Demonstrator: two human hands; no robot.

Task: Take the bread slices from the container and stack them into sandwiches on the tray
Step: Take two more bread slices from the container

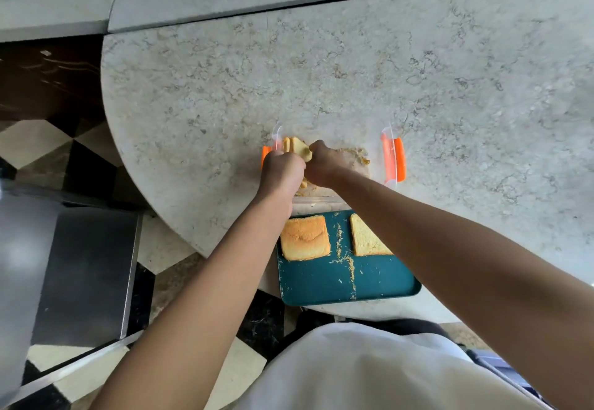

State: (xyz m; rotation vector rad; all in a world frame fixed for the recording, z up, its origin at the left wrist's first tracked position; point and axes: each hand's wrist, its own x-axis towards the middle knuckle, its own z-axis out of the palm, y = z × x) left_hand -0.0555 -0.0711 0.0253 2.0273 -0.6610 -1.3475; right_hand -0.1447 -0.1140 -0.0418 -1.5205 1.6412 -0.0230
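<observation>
Hands met inside the clear container [390, 155]: left hand [283, 168] and right hand [323, 165] pinched bread slices [300, 148]. Teal tray [347, 284] held one sandwich [304, 237] and one slice [366, 239]; more remained.

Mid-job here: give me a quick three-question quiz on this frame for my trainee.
1. True or false: both hands, the left hand and the right hand, are at the clear container, not over the teal tray.
2. How many bread pieces lie on the tray?
3. Which item on the tray is partly hidden by an arm? A) toasted sandwich B) right slice C) neither

Key
1. True; they are pinching bread slices in the container.
2. Two, with crumbs scattered between them.
3. B, under the right forearm.
</observation>
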